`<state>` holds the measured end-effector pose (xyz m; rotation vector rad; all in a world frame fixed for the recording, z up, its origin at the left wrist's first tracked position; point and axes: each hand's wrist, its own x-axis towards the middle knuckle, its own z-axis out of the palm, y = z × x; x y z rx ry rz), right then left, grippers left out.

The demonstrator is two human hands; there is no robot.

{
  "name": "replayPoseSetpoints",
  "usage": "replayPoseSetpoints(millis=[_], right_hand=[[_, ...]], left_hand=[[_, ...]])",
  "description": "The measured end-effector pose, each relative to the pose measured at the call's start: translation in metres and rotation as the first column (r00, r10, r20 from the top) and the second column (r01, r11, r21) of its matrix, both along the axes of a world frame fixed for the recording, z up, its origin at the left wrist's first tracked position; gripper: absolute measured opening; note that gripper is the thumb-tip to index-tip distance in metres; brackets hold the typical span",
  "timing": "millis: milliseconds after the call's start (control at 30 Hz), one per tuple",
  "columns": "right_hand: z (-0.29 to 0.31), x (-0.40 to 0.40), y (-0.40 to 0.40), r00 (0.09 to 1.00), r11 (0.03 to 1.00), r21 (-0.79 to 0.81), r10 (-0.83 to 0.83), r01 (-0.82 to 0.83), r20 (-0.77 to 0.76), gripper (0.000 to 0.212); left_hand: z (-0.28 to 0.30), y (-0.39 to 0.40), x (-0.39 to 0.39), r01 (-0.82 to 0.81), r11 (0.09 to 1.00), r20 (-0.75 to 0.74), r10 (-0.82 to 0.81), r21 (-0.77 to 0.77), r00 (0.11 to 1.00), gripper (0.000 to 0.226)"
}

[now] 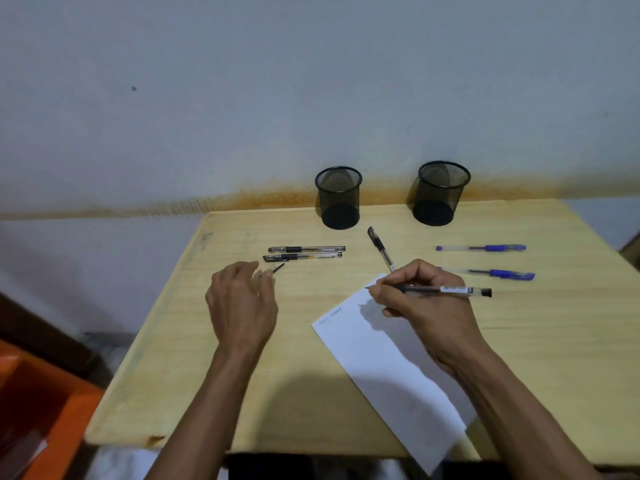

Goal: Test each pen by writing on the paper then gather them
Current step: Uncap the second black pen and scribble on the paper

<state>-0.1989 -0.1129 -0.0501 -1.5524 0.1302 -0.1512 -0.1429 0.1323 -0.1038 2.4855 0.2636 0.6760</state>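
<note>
At centre right of the frame, right hand (420,299) closed around an uncapped black pen (446,290), barrel lying nearly level, tip pointing toward frame left, just over the upper corner of the white paper (391,358). Paper set at a slant on the worktop (194,341), running from the hand down to the bottom edge of the frame, faint writing visible near its upper left edge. Left hand (242,299) at centre left, fingers loosely curled, pinching a small dark piece, seemingly the pen's cap (277,269); exact grip hard to make out. Just above that hand, two capped black pens (304,253) lying side by side, long axes left to right, clearly nearer the left hand. One more black pen (381,249) lying diagonally just above the right hand. Two blue pens (485,259) at right of the frame, also lying left to right, nearer the right hand. Two black mesh cups (339,199) standing upright at the back of the worktop, apparently empty. Judged from this: writing stroke next, tip needing only a short drop onto the paper's corner.
</note>
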Motion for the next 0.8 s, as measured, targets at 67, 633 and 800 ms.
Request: replayPoseSetpoints(millis=[67,633,800], right_hand=[[0.001,-0.004,-0.004,1.0,1.0,0.014,0.012,-0.012,-0.027,0.011],[0.022,-0.032,-0.035,0.996,0.986,0.147,-0.089,0.083,0.032,0.012],[0.031,-0.036,-0.034,0.985,0.992,-0.121,-0.023,0.043,0.169,0.007]], left_hand=[[0.005,0.0,0.008,-0.026,0.998,-0.088,0.031,0.058,0.996,0.033],[0.045,-0.066,-0.043,0.352,0.856,0.127,-0.328,-0.379,0.936,0.008],[0.051,-0.083,-0.064,0.535,0.755,0.177,-0.509,-0.38,0.843,0.01]])
